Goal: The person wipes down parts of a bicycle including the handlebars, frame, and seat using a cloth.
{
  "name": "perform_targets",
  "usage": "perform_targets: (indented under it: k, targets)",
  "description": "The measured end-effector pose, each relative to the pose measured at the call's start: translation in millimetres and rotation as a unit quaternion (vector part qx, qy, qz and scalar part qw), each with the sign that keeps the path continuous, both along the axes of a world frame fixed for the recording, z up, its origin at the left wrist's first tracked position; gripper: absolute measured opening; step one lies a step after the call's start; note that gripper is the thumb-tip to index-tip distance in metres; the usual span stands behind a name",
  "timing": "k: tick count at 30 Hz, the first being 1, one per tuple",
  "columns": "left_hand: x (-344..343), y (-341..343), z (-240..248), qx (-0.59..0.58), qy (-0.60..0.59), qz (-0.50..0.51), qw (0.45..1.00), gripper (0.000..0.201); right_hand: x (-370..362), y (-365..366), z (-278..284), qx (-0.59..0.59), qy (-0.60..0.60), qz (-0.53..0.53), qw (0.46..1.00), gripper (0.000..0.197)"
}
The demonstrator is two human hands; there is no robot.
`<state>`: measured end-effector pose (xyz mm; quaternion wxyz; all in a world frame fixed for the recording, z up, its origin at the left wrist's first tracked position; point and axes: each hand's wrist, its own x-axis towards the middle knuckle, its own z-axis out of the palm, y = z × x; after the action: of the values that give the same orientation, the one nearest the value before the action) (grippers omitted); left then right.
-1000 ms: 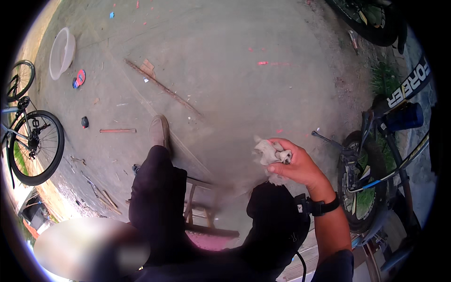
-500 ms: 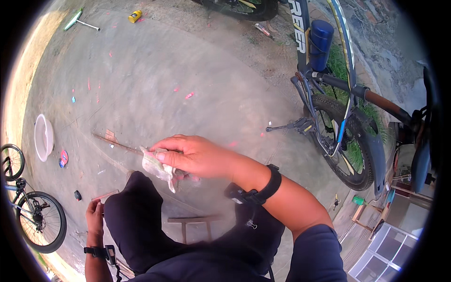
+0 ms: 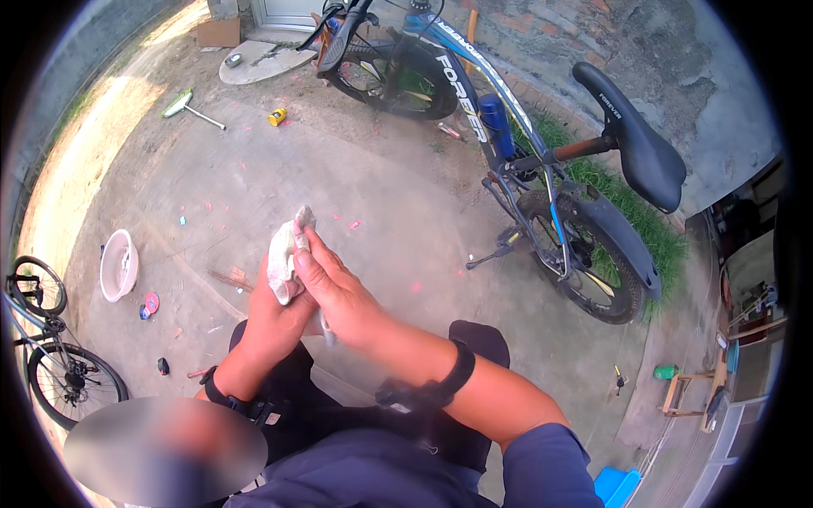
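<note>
Head camera: the two hands have come together in front of the person's lap, with a crumpled whitish rag [image 3: 282,264] pressed between them above the concrete ground. Half a second ago the right hand [image 3: 334,284] carried the rag alone, while the left hand [image 3: 275,313] was down outside the left knee, close to the red stick [image 3: 197,372]. Now the right fingers lie nearly straight along the rag, squeezing it against the left hand, and one end pokes up past them. The left fingers are mostly hidden, so I cannot tell how far they bend around it. The view has swung too: the large bicycle [image 3: 474,127] along the ground's right edge shows more of its frame and its whole black saddle [image 3: 631,140], and a blue tub [image 3: 616,487] has appeared at lower right. The pale basin [image 3: 106,267] stays near the ground's left edge, close to the other bicycle [image 3: 76,381].
</note>
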<state>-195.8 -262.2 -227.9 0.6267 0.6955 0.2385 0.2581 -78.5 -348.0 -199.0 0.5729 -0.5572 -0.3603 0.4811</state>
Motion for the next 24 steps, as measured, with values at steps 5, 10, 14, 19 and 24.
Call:
perform_targets:
  k: [5,10,14,19,24]
  targets:
    - [7.2,2.2,5.9,-0.096,-0.082,-0.006,0.992,0.048,-16.0,-40.4,6.9,0.072,-0.076,0.015,0.994,0.096]
    - [-5.8,29.5,55.5,-0.201,-0.136,-0.010,0.970,0.044,12.3,-103.0,53.1,0.015,-0.070,-0.072,0.995,0.090]
    - [3.1,57.1,74.2,-0.200,-0.142,0.017,0.969,0.033,92.4,-183.1,59.5,0.028,-0.082,-0.313,0.946,0.082]
    - [65.6,104.4,84.1,-0.225,-0.144,0.008,0.964,0.023,207.8,-241.3,67.9,0.064,-0.161,-0.510,0.843,0.083]
    - [146.9,157.6,99.8,-0.192,-0.174,0.024,0.966,0.031,294.4,-215.5,49.7,0.087,-0.184,-0.538,0.818,0.075]
